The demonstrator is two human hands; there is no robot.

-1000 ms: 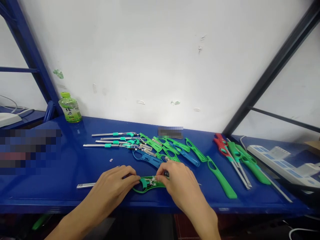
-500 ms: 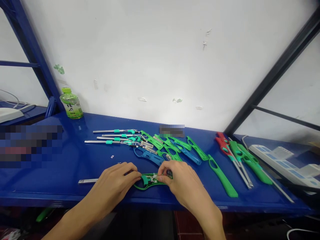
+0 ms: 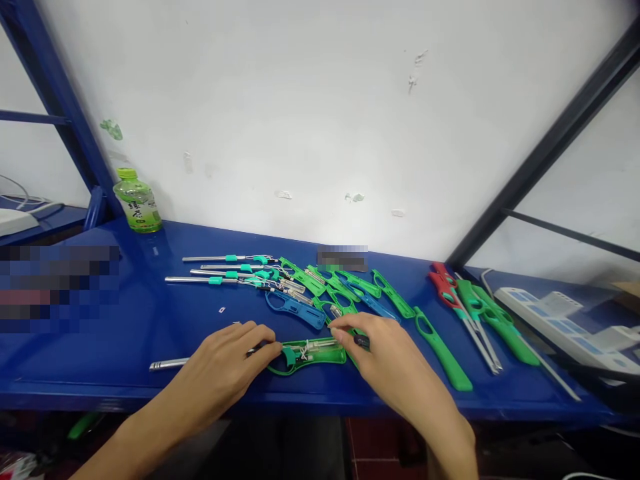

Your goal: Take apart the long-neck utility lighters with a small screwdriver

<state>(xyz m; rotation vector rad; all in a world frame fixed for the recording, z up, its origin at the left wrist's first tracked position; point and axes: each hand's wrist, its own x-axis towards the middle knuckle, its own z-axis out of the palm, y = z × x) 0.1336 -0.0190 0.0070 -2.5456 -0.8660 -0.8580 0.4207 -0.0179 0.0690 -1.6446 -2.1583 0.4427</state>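
Note:
An opened gas lighter with a green handle shell (image 3: 327, 357) lies at the front of the table, its inner parts and white wires exposed. Its metal tube (image 3: 169, 364) sticks out to the left beyond my left hand (image 3: 235, 357), which is closed around the front of the lighter. My right hand (image 3: 377, 343) is closed at the handle's right end, thumb and fingertips by the shell's upper edge. Tucked in that hand is a black-ended object (image 3: 362, 341); its kind is hidden. Just behind lie a blue handle shell (image 3: 300, 312) and several green shells (image 3: 395, 295).
Metal tubes with teal parts (image 3: 215, 281) lie behind my left hand. To the right rest a single green shell (image 3: 443, 352), red lighters (image 3: 445, 290) and green lighters (image 3: 507, 327). A bottle (image 3: 139, 203) stands back left; a white power strip (image 3: 565, 327) is far right.
My right hand has moved right along the handle, uncovering more of the shell and the inner parts. My left hand stays on the lighter. The view has shifted slightly.

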